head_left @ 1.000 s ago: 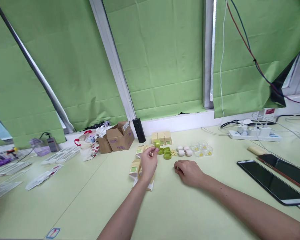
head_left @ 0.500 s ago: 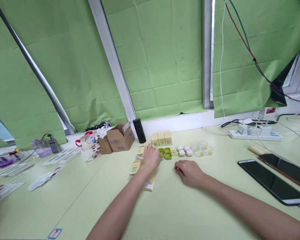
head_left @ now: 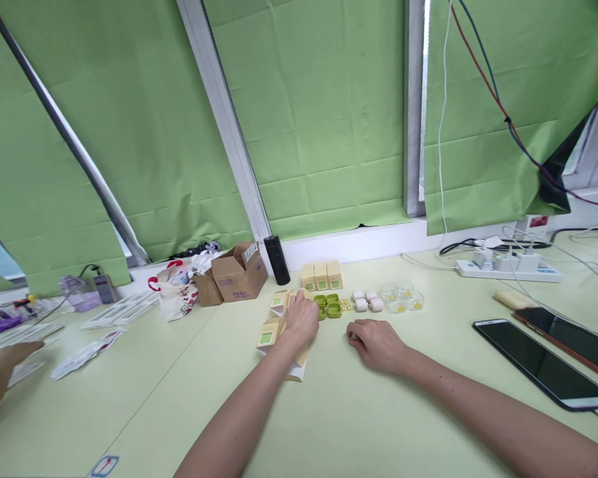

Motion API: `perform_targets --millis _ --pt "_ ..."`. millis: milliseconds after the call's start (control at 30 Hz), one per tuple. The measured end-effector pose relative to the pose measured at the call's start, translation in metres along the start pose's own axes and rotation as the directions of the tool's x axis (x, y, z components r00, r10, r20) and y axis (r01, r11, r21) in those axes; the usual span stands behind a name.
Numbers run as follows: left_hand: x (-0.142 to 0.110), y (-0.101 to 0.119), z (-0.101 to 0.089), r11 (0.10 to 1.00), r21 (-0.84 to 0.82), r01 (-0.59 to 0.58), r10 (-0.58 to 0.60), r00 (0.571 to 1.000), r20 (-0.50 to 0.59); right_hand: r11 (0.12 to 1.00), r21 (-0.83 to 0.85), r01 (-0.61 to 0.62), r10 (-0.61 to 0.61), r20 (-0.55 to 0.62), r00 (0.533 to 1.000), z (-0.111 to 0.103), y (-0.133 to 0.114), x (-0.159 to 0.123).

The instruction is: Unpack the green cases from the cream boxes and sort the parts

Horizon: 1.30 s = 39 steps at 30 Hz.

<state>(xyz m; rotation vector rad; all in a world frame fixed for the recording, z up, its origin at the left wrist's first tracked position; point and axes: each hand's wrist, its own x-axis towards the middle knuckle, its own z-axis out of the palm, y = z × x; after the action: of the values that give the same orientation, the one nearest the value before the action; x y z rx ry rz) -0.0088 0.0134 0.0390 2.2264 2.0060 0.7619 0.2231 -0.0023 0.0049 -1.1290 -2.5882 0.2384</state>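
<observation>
Four green cups (head_left: 333, 310), four clear cups (head_left: 415, 300)

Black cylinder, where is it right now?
Head view, left of centre: the black cylinder stands at the back of the table, just right of the open cardboard box, near the foot of the window post.

Bare tabletop (head_left: 329, 411) between the forearms

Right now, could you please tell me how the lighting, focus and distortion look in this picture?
Head view: light is soft and fairly even, with a faint shadow beside the right hand; head view: wide-angle distortion seems to tilt the metal window post; head view: the small yellow pieces lack fine detail, and the other person's hand looks slightly smeared.
</observation>
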Motion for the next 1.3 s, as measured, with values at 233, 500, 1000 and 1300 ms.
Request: perform_targets --millis 233,500,1000,1300 --pt "0.0 -0.005 0.004 1.0 0.022 0.007 -0.007 1.0 0.009 1.0 -0.01 -0.006 0.006 0.011 1.0 -0.002 -0.002 0.0" --pt "0.001 -0.007 0.007 0.998 0.059 0.015 -0.017 0.999 0.035 1.0 -0.003 -0.014 0.014 0.025 1.0 -0.003 -0.002 0.0" --pt "-0.001 0.003 -0.007 1.0 0.009 -0.025 0.025 0.998 -0.059 1.0 -0.018 -0.011 0.011 0.017 1.0 -0.005 -0.003 -0.001" --pt "0.025 0.014 -0.018 0.997 0.052 -0.063 0.071 0.981 -0.182 1.0 -0.014 -0.006 0.006 0.023 1.0 -0.007 -0.006 -0.002"
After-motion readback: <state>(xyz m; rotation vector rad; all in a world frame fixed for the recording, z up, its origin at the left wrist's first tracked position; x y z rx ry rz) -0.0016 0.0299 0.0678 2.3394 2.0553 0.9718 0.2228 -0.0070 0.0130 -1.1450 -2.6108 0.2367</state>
